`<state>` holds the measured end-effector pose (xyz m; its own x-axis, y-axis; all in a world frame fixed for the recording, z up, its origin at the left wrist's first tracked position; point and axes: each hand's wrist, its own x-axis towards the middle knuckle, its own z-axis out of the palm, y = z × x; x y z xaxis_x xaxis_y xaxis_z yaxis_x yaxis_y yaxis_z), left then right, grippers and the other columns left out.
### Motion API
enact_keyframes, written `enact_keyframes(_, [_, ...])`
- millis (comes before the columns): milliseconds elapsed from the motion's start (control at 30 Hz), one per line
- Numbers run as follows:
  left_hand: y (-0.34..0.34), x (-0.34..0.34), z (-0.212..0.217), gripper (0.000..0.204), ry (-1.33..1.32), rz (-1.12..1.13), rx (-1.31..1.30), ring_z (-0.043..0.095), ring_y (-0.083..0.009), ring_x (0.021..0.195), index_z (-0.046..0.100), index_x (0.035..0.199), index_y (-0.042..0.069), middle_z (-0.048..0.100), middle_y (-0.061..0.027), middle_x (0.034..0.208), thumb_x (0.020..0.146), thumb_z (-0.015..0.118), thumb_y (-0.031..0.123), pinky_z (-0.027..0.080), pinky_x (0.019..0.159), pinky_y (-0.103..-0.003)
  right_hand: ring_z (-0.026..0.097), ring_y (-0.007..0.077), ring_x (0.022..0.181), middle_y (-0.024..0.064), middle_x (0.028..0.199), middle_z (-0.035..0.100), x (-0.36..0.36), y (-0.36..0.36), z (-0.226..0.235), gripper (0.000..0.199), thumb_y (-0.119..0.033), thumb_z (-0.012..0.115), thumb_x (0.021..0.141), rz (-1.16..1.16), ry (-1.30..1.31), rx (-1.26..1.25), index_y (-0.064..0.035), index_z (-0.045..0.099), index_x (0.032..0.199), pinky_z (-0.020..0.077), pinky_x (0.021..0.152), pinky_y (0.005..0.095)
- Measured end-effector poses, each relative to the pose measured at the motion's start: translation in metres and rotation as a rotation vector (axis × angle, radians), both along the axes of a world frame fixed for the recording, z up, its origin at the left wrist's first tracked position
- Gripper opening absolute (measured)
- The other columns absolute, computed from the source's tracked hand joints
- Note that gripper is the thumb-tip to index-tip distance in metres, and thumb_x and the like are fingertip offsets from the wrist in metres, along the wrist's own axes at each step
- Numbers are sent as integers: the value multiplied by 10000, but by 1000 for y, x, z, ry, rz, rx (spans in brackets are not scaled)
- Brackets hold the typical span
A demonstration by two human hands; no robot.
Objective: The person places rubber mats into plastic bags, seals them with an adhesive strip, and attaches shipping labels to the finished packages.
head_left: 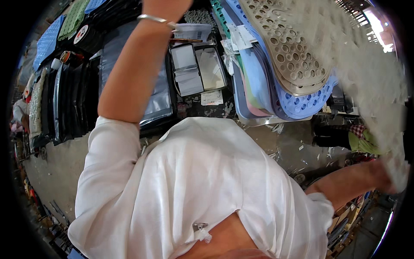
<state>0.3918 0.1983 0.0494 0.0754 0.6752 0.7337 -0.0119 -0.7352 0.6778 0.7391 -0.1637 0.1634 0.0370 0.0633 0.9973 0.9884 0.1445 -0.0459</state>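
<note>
My left arm reaches up past the top edge. Only the base of my left hand [167, 7] shows above a silver bracelet [156, 19]; its fingers are out of the picture. Out at the right, my right hand [388, 177] is smeared by motion and closed on the lower end of a translucent beige bath mat [371, 82]. That mat is lifted and blurred, curving up over the right side of the stack. Below it lie more beige mats with round holes [297, 56] and blue mats [297, 103], piled on the table.
Left of the stack stands a box of white cards [187, 69]. Dark plastic bags [118, 47] lie beneath my left arm, with black packs [69, 101] beyond. A person in a green top [364, 140] is at the right. Scraps litter the floor [302, 149].
</note>
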Motion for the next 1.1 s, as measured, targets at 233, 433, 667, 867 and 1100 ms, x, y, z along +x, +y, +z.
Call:
enact_keyframes(233, [-102,154,-27,130,583,-164,483,656,-275,814,685,874,96,661,-102,814,802,603,166,526,691,-430,618,295,994,180,1074,604,-19,8,-125,288,-198,588,934,209,230,-91,28,540,1106,533,897,428])
enact_keyframes(433, [-122,157,-88,186,898,-599,595,563,-288,1111,680,881,18,651,-88,1029,760,637,152,470,952,-389,576,215,992,124,1051,595,-23,67,-107,180,-115,573,931,310,254,-25,5,581,1065,459,916,350])
enact_keyframes(667, [-101,125,-73,235,581,-512,482,531,-325,1184,678,956,40,652,-98,1122,723,659,73,453,990,-397,583,282,944,140,1038,600,2,179,-143,199,-91,610,861,132,315,-613,-25,609,1048,448,894,372])
enact_keyframes(867, [-6,96,-113,275,328,177,-356,578,-247,1120,649,1093,49,623,-135,1188,818,670,49,480,933,-376,566,358,995,162,1050,605,-31,205,-164,223,-181,668,818,-251,-108,-613,-47,621,991,451,884,444])
enact_keyframes(1100, [77,141,-61,304,-135,-338,-897,649,-195,810,629,1134,27,679,-84,932,846,682,108,524,682,-335,555,363,1089,172,1133,603,-36,181,-146,369,-283,672,833,-132,46,-1127,-20,607,1083,447,922,452])
